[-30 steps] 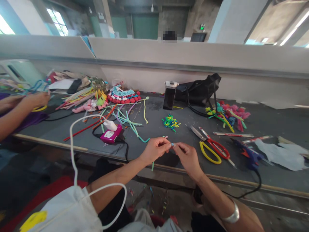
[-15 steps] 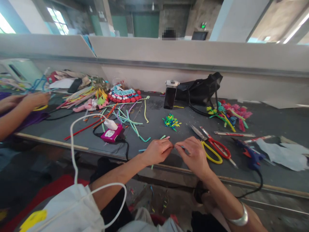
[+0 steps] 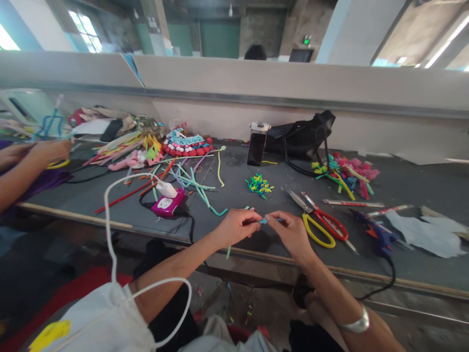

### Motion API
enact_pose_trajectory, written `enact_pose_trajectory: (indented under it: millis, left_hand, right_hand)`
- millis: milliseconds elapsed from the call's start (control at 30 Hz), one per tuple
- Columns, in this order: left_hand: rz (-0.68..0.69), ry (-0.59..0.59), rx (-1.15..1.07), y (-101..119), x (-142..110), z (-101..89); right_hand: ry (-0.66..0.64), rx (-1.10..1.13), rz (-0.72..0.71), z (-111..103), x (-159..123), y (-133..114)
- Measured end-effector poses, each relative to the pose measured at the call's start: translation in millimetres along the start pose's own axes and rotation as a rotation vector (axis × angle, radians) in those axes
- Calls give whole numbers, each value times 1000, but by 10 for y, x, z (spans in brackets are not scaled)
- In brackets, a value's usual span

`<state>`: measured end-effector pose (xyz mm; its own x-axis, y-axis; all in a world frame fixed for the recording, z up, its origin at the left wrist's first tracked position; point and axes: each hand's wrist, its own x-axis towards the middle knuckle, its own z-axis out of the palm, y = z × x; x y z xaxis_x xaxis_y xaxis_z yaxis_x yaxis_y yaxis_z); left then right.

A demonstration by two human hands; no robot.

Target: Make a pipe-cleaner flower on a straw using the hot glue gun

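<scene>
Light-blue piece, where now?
Head view, just right of centre: the light-blue piece is pinched between left hand and right hand, on the near side of the blue-yellow pile.

A small blue piece (image 3: 263, 221) sits pinched between fingertips (image 3: 257, 218).

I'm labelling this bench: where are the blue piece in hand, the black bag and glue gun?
Blue piece (image 3: 263, 221), head view: visible middle.
Black bag (image 3: 307, 139), head view: its side.
Glue gun (image 3: 383, 239), head view: its body.

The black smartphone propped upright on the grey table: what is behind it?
Behind the black smartphone stands a whitish-lidded container; its top shows, but the smartphone covers most of its body, which cannot be seen.
</scene>
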<state>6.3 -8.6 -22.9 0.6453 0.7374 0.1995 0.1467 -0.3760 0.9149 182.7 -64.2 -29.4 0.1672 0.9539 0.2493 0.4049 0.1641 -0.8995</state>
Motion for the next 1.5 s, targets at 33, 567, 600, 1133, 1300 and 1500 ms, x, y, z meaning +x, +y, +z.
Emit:
enact_pose_trajectory:
  millis: [33,567,600,1133,1300,1500]
  left_hand:
    - [4,19,13,-5,-2,-5]
    - [244,258,409,-132,51,66]
    - [284,228,458,-148,49,70]
    - [102,335,225,-28,51,83]
    - [170,242,382,-133,83,16]
    - [356,62,657,-155,47,15]
  right_hand:
    - [1,-2,-1,5,-1,1]
    - [-36,-401,-355,146,-136,-48]
    - [-27,-454,-388,106,-125,-64]
    - [-24,-29,-64,172,-23,36]
    - [-33,-237,-285,201,-70,-3]
    - [-62,-483,-476,-18,23,-73]
